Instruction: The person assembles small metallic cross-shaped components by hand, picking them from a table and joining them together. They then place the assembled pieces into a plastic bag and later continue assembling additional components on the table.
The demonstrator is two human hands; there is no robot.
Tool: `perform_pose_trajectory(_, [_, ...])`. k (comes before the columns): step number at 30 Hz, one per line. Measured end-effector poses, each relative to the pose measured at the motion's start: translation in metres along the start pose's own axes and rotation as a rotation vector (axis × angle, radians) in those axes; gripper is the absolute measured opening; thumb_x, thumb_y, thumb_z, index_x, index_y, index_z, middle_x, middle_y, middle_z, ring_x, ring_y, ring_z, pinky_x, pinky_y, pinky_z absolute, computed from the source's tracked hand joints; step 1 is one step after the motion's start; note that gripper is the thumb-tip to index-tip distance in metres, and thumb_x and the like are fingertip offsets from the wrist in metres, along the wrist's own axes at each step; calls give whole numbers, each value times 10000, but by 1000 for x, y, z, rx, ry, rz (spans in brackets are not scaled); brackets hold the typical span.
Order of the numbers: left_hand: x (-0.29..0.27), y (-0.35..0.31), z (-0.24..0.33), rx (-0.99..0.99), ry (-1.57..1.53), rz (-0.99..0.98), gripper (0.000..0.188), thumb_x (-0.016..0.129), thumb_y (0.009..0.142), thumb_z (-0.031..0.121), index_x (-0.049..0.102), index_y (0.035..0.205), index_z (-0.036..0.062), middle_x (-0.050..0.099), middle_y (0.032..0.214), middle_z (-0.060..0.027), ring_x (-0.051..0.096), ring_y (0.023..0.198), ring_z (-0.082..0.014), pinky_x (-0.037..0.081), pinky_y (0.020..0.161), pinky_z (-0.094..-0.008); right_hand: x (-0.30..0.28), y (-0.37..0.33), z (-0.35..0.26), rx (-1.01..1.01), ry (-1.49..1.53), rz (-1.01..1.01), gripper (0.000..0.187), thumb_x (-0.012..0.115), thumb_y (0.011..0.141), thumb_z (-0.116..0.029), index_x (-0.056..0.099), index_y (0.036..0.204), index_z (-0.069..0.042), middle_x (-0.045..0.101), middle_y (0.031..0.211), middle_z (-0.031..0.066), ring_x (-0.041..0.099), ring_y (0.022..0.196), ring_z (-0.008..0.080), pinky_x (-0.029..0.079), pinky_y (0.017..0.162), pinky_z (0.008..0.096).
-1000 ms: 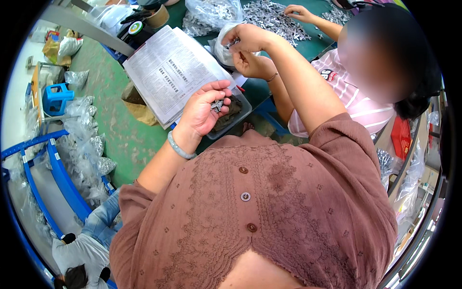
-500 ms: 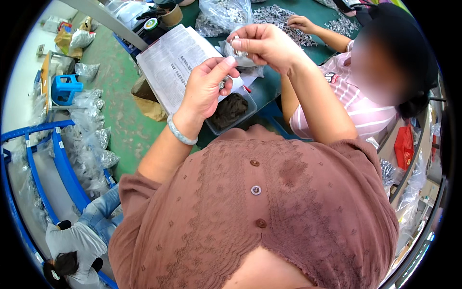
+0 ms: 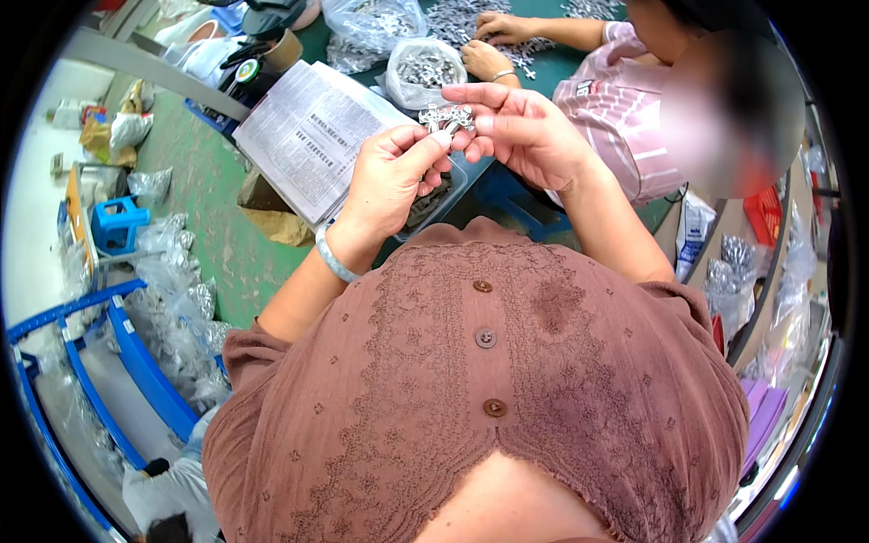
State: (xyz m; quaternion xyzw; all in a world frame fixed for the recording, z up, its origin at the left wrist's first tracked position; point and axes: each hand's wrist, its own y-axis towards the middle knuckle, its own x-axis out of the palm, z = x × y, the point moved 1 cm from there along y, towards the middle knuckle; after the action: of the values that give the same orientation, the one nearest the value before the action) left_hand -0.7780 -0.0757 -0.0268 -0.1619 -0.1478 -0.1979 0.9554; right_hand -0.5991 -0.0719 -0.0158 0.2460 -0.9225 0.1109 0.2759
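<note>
Several small silver metal pieces (image 3: 444,117), apparently cross-shaped, are held up in front of my chest, above the table's near edge. My left hand (image 3: 395,172) pinches them from below between thumb and curled fingers; a pale bangle circles that wrist. From the right, my right hand (image 3: 534,136) grips at their other end, its thumb beside them and its index finger stretched along their top. Just beyond the fingers stands an open clear plastic bag (image 3: 425,72) full of similar silver pieces. Partly covered by my left hand is a clear plastic tub (image 3: 462,181).
A newspaper-covered board (image 3: 308,136) lies to the left. Further back are another bag of pieces (image 3: 373,27) and a loose pile (image 3: 462,20). A co-worker's hands (image 3: 493,54) work there on the right. Blue racks (image 3: 149,380) and plastic bags line the left floor.
My hands have come together around the silver pieces, the right one lowering and opening its fingers somewhat. The bag of pieces now shows more fully. The co-worker's second hand has come into view.
</note>
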Motion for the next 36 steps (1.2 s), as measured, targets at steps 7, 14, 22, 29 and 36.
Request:
perform_pose_trajectory(7, [-7,-9,-6,-49,32,-128,125,564,825,144,580,778,29,556,655,-8,460,532,-44,334,461,-172,23,-25,28,-154,-90,189,411,533,831,-87,422,1212,17,580,866,68,557,741,103,456,629,198])
perform_pose_trajectory(14, [-10,-19,-13,-82,37,-233,128,572,820,147,573,760,34,556,654,-12,455,527,-46,330,458,-176,46,-44,57,-258,58,331,366,521,841,-71,453,1193,4,576,874,40,541,706,68,455,592,184])
perform_pose_trajectory(22, [4,-29,-13,-109,101,-257,135,564,820,142,568,763,19,543,656,-12,447,530,-56,327,465,-182,37,-61,68,-314,176,240,384,506,862,-98,420,1223,4,568,895,52,538,712,77,461,598,191])
perform_pose_trajectory(29, [12,-36,-15,-124,95,-185,140,562,819,138,576,783,4,549,680,-28,458,550,-79,335,489,-203,25,-63,64,-270,155,126,377,494,868,-108,423,1217,15,570,878,55,539,696,74,460,598,177])
perform_pose_trajectory(36, [11,-43,-18,-139,115,-120,143,561,817,139,578,780,2,554,676,-35,462,545,-82,339,493,-205,19,-60,64,-194,90,81,376,487,870,-111,425,1218,15,582,816,53,551,691,69,462,603,170])
